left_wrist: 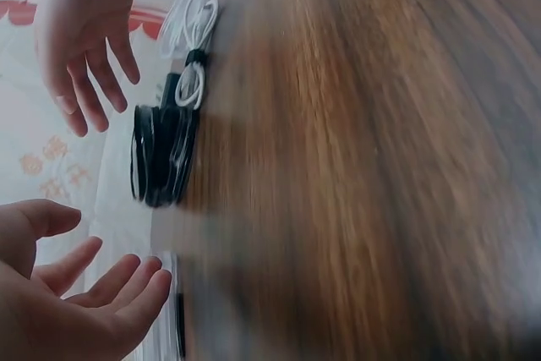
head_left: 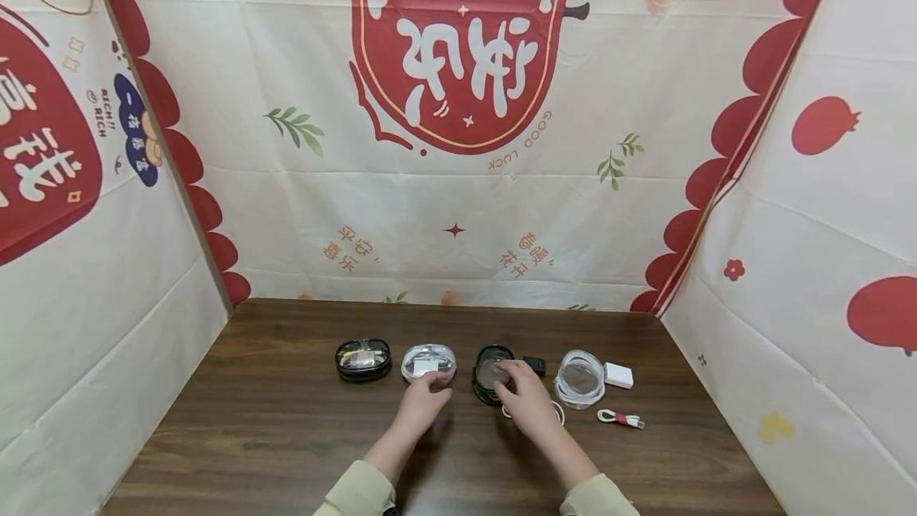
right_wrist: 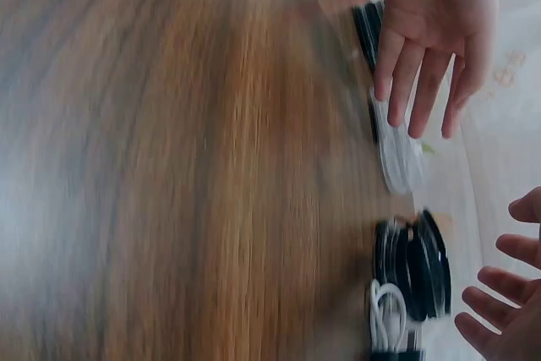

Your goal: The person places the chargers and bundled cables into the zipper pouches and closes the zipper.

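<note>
My left hand (head_left: 424, 403) hovers at the near side of a clear oval pouch (head_left: 428, 363) with white trim, which has a white block and cable inside. In the left wrist view its fingers are loosely spread, with nothing between them. My right hand (head_left: 530, 400) is held over the right side of a black-rimmed clear pouch (head_left: 484, 375), partly covering it. The right wrist view shows that hand's fingers spread and apart from the pouch. Behind the right hand lie a black charger plug (head_left: 535, 365) and a coiled white cable (head_left: 559, 412), both partly hidden.
At the left stands a black-trimmed clear pouch (head_left: 364, 373) with small items inside. Toward the right are a white-trimmed clear pouch (head_left: 579, 379), a white charger block (head_left: 618, 375) and a bundled white USB cable (head_left: 610, 416) with a red tie. Printed cloth surrounds the wooden table (head_left: 272, 420).
</note>
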`<control>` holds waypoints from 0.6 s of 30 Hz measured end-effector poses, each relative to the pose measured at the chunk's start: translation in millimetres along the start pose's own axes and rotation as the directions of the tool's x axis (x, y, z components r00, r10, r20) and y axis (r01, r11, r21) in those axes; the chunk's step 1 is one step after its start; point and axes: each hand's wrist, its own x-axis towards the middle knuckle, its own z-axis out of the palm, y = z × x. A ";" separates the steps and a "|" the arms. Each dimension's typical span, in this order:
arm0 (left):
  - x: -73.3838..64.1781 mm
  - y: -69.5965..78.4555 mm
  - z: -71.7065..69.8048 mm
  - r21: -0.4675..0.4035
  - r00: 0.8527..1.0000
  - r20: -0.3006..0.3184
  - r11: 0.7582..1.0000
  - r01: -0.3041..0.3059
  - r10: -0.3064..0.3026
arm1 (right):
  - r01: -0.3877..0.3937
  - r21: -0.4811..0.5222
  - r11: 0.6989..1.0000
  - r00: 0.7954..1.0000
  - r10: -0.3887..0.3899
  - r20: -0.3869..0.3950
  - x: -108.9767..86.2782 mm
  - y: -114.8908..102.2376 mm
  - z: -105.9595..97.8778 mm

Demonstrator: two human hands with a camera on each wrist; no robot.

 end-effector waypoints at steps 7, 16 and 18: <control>5.2 8.7 18.6 0.034 0.997 0.055 0.998 -0.047 0.045 | -0.065 -0.028 0.997 0.997 0.064 -0.053 2.6 23.7 -6.1; 11.3 9.4 33.9 0.020 0.998 0.053 0.999 -0.035 0.034 | -0.082 -0.071 0.994 0.996 0.085 0.035 6.0 36.3 -7.3; 11.0 9.2 35.9 0.015 0.998 0.052 0.999 -0.038 0.037 | -0.078 -0.072 0.994 0.996 0.081 0.045 6.4 36.1 -7.4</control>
